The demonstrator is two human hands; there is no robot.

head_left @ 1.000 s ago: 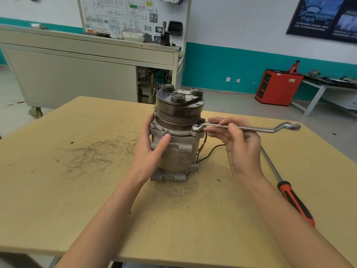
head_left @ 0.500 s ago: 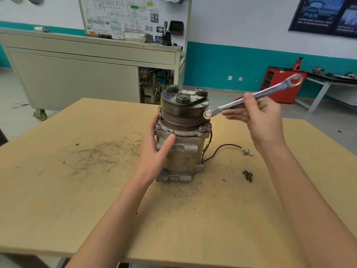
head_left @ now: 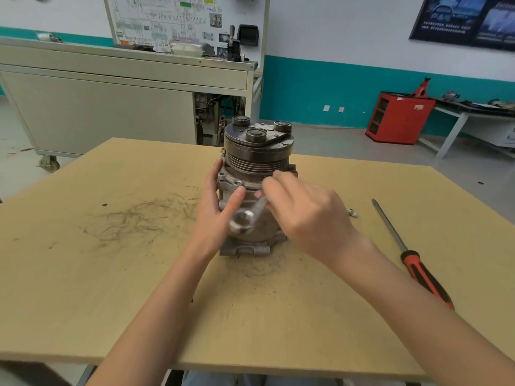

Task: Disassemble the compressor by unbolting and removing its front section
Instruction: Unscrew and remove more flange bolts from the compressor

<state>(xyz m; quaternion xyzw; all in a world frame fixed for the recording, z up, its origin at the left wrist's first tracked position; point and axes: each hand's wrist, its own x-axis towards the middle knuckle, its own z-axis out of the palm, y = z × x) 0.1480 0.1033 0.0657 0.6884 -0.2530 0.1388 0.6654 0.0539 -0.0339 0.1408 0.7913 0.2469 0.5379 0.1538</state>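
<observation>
A grey metal compressor (head_left: 252, 174) stands upright on the wooden table (head_left: 111, 274), its dark grooved pulley and clutch plate (head_left: 257, 140) on top. My left hand (head_left: 216, 215) grips the compressor body from the left, thumb across its front. My right hand (head_left: 309, 215) holds a silver ring wrench (head_left: 245, 218) in front of the compressor. The wrench's near ring end points toward me; its far end is hidden behind my fingers near the flange under the pulley.
A red-handled screwdriver (head_left: 412, 254) lies on the table to the right, and a small wire connector (head_left: 351, 212) sits beside the compressor. Behind the table stand a grey wheeled cabinet (head_left: 111, 107), a red tool cabinet (head_left: 398, 118) and a bench at far right.
My right hand swung the wrench off the right-side bolt, lifted it high to the right, then brought it down in front of the compressor. My left hand kept its grip.
</observation>
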